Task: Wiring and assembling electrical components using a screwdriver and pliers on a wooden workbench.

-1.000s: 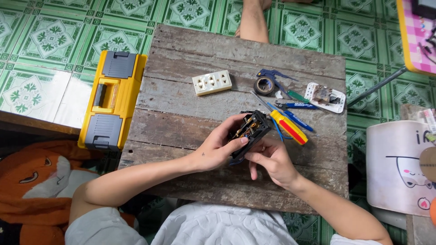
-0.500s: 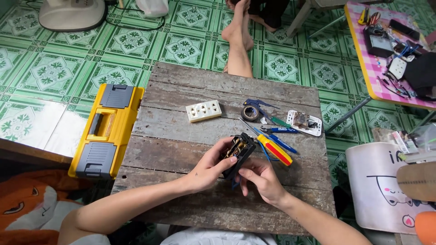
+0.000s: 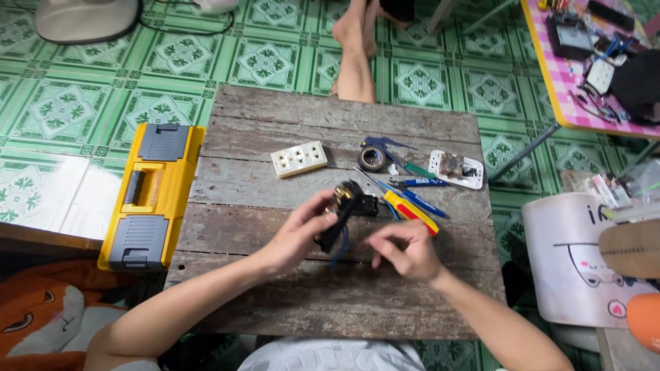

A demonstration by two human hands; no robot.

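Green patterned floor tiles [image 3: 82, 110] fill the scene, and on them sits a weathered wooden table [image 3: 289, 302], grey planks running side to side. Off its left edge lies a yellow toolbox [image 3: 152, 194] with grey latches, just beside the table. To the right stands a white bucket [image 3: 574, 257] with a cartoon face on it, and up in the far corner there's a pink checked table [image 3: 560, 89] loaded with small parts. Someone else's bare legs [image 3: 355, 51] rest on the tiles beyond the table's far edge. Now the hands: the left hand [image 3: 297, 237] is closed on a black electrical part [image 3: 347, 209] near the middle of the table, thumb and fingers clamped on its lower end, a blue wire hanging down from it. The right hand [image 3: 403, 251] sits just to the right, apart from the left, fingers curled with the tips pinched together; whether it holds anything, the view doesn't tell. Just behind that hand lie pliers [image 3: 410, 211] with yellow and red handles, and beside them a blue screwdriver [image 3: 421, 183]. Further back, a white socket strip [image 3: 299, 159] lies alone, well apart from a roll of dark tape [image 3: 372, 159]. At the right end, a white switch plate [image 3: 456, 169] lies flat with its metal innards showing.
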